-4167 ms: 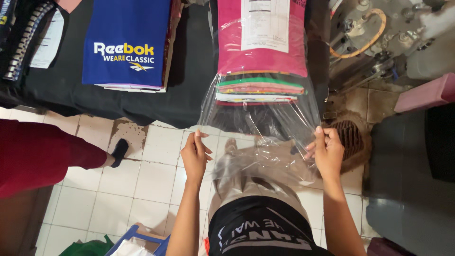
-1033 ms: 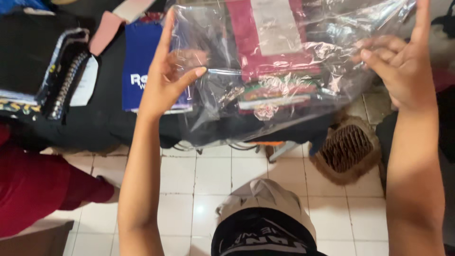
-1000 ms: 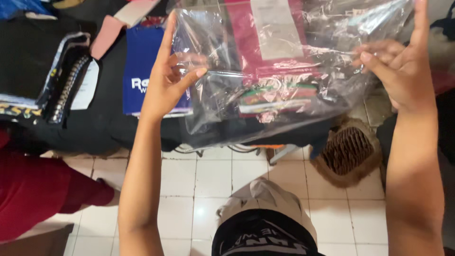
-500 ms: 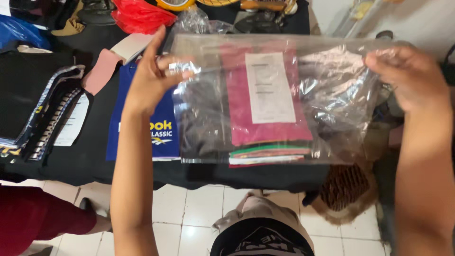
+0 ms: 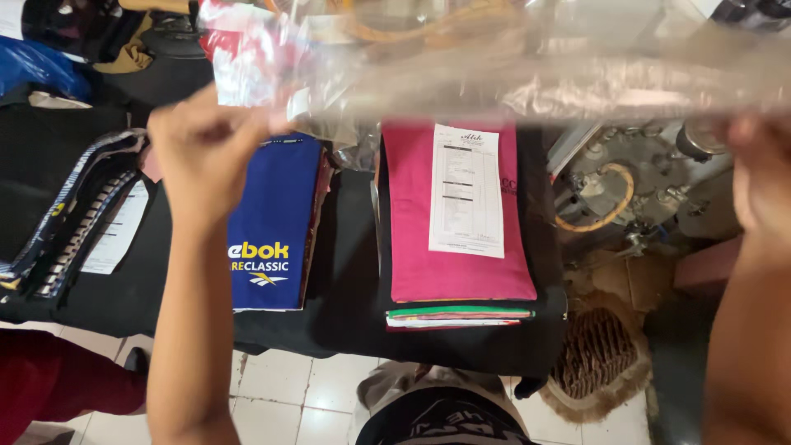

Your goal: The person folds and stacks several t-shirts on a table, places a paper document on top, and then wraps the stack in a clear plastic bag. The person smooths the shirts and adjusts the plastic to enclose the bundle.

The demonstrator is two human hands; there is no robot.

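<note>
Clear plastic bag (image 5: 511,74) now lifted up off the folded garment stack (image 5: 457,247), stretched flat overhead.
Left hand (image 5: 202,152) grip pinched shut on bag's left edge, right hand (image 5: 762,177) clamped on right edge; pink-topped stack lies on black counter (image 5: 346,280) below.

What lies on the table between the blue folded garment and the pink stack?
In the head view, only bare black table cover separates the blue folded garment from the pink stack.

A small garment packing workshop: folded shirt stacks (image 5: 458,239) with order slips (image 5: 466,190) on a black-draped table (image 5: 346,272).
</note>
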